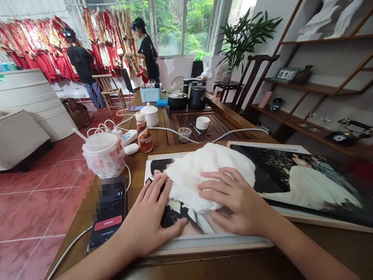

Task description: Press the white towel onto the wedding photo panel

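A bunched white fluffy cloth lies on a framed photo print, covering much of the picture. My right hand grips the cloth's near right side, fingers curved over it and the thumb at its lower edge. Flat on the print's left part rests my left hand, its fingers apart and their tips by the cloth's left edge. To the right, a second framed print shows a long white dress on a dark background.
A lit phone with a cable lies left of the print. Behind stand a plastic-wrapped tub, a coffee bottle, a white lidded jar and a small white cup. Two people stand near a rack of red garments.
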Available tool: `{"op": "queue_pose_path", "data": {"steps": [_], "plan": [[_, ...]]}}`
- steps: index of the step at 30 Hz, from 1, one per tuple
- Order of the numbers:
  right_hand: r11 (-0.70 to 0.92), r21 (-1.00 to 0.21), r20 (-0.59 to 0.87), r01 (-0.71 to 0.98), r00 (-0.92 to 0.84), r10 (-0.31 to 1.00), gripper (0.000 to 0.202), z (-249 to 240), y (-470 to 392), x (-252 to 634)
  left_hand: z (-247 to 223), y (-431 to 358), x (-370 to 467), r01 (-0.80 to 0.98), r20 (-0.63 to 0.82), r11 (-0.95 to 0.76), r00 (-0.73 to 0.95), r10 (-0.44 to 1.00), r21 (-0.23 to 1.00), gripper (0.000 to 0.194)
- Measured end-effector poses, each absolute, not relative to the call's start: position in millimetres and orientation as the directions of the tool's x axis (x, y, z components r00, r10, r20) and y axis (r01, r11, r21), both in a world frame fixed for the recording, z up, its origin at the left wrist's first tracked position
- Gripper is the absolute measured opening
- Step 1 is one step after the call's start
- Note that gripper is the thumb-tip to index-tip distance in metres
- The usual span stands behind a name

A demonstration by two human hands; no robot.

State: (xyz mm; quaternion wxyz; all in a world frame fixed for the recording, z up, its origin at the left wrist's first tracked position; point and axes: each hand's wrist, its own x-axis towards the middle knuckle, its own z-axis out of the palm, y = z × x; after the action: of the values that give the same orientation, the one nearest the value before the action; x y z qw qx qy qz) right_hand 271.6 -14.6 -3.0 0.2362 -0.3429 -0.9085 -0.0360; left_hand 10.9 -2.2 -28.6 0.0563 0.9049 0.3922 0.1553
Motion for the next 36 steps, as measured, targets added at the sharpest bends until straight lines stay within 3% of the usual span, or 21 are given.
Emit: {"op": "queue_pose_path", "data": {"steps": [5, 12, 19, 25, 32, 36], "plan": [[0.832, -0.177, 0.453, 0.525, -0.707, 0.543, 0.017, 1.5, -20.2, 272.2, -26.0, -2.6, 11.4, 0.67, 0.254, -0.703, 0.656, 0.711, 0.239, 0.075], [0.743, -0.118, 0.463, 0.659, -0.626, 0.628, 0.022, -1.3, -12.4, 276.2, -28.0, -2.7, 12.5, 0.68, 0.268, -0.689, 0.635, 0.725, 0.25, 0.079], [0.831, -0.134, 0.419, 0.539, -0.73, 0.541, 0.022, -0.2, -20.4, 269.0, -25.0, -3.4, 12.3, 0.676, 0.24, -0.705, 0.663, 0.709, 0.216, 0.077], [0.759, -0.089, 0.476, 0.645, -0.642, 0.601, 0.02, -0.6, -12.2, 278.9, -26.0, -3.1, 13.4, 0.7, 0.225, -0.682, 0.644, 0.731, 0.211, 0.077], [0.837, -0.128, 0.427, 0.532, -0.732, 0.531, 0.021, -2.4, -20.0, 267.8, -25.1, -2.5, 12.2, 0.669, 0.257, -0.708, 0.66, 0.706, 0.228, 0.077], [0.816, -0.114, 0.449, 0.567, -0.703, 0.551, 0.024, -3.4, -16.0, 272.7, -23.5, -4.5, 14.2, 0.689, 0.249, -0.691, 0.645, 0.722, 0.218, 0.075]]}}
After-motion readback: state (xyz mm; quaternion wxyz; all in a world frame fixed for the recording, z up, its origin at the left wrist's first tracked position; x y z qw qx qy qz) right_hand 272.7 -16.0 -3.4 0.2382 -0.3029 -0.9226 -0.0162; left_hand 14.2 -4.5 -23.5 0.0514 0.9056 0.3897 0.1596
